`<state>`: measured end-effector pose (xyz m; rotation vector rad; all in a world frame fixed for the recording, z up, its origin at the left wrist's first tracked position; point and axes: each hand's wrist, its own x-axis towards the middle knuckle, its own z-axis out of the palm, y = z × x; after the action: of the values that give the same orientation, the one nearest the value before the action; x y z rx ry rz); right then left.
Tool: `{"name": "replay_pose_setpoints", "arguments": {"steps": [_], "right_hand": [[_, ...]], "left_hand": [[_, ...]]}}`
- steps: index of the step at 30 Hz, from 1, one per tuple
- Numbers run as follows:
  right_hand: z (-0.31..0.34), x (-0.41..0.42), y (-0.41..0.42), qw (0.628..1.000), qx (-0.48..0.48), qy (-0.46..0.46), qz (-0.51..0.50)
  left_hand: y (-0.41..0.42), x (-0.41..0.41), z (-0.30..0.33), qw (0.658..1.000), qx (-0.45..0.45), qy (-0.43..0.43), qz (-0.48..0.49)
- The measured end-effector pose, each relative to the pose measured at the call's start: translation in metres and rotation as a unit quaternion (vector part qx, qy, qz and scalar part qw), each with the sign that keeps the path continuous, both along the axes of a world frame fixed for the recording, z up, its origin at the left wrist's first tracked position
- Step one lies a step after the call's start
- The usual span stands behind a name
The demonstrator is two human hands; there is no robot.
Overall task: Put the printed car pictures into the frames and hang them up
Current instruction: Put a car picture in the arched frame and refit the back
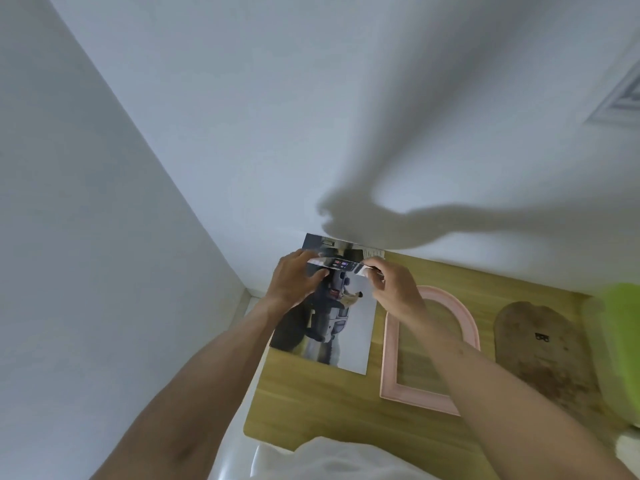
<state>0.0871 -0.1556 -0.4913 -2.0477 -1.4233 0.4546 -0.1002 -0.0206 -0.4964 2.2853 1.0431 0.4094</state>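
Note:
A printed car picture (332, 327) lies on the wooden table (311, 403), its far end curled up near the wall. My left hand (298, 282) presses on its upper left part and pinches the curled edge. My right hand (391, 282) grips the same curled edge from the right. An arch-shaped pink frame (391, 362) lies flat just right of the picture, partly under my right forearm. Its brown arch-shaped backing board (540, 348) lies further right, with a small black hanger on it.
White walls meet at a corner behind the table. A blurred green object (620, 348) stands at the right edge. White cloth (329, 459) sits at the table's near edge.

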Motion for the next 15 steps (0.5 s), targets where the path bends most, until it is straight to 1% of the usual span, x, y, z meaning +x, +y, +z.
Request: {"name": "replay_pose_setpoints", "arguments": {"steps": [3,6,8,11,13,15], "right_hand": [[0.021,0.014,-0.010,0.990,0.036,0.105,-0.082],[0.043,0.028,-0.026,0.966,0.065,0.216,-0.126],[0.051,0.037,-0.039,0.960,0.076,0.236,-0.130],[0.057,0.046,-0.059,0.949,0.090,0.263,-0.146],[0.059,0.049,-0.073,0.932,0.106,0.298,-0.179],[0.060,0.051,-0.086,0.908,0.115,0.338,-0.220]], "left_hand": [[0.001,0.005,0.020,0.994,-0.066,-0.057,0.072],[-0.004,0.013,0.035,0.980,-0.135,-0.110,0.094],[-0.010,0.020,0.042,0.971,-0.172,-0.137,0.095],[-0.024,0.031,0.050,0.945,-0.251,-0.184,0.099],[-0.037,0.036,0.052,0.927,-0.304,-0.200,0.090],[-0.050,0.041,0.055,0.920,-0.333,-0.196,0.067]]}}
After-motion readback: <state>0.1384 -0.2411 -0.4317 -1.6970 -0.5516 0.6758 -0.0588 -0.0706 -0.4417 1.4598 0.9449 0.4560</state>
